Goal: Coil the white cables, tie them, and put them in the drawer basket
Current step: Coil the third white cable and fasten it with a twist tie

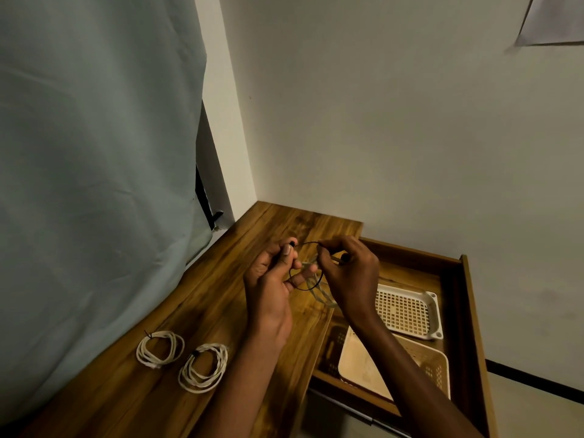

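Your wooden desk top (221, 298) carries the work, with the drawer (455, 298) pulled open at your right. In the drawer lie two plastic baskets: a white perforated one (407, 311) towards the wall and a beige one (420, 358) nearer you, partly hidden by your right forearm. Neither shows a cable inside, as far as can be seen.

Two finished white coils rest on the desk near its front edge, well apart from the drawer: the left coil (160, 347) and the right coil (203, 367), each bound with a dark tie.

The step in hand is judged to be the tying of a third cable. Your left hand (271, 279) is curled round the blurred pale coil (316, 279) held above the desk, thumb and fingers also pinching one end of the thin black tie (305, 267). Your right hand (347, 273) pinches the other end, and the tie loops round the bundle.

The next move calls for drawing the tie tight without letting the loops spring apart, then moving all three coils to a basket.

No brand, label or legible writing is visible anywhere.
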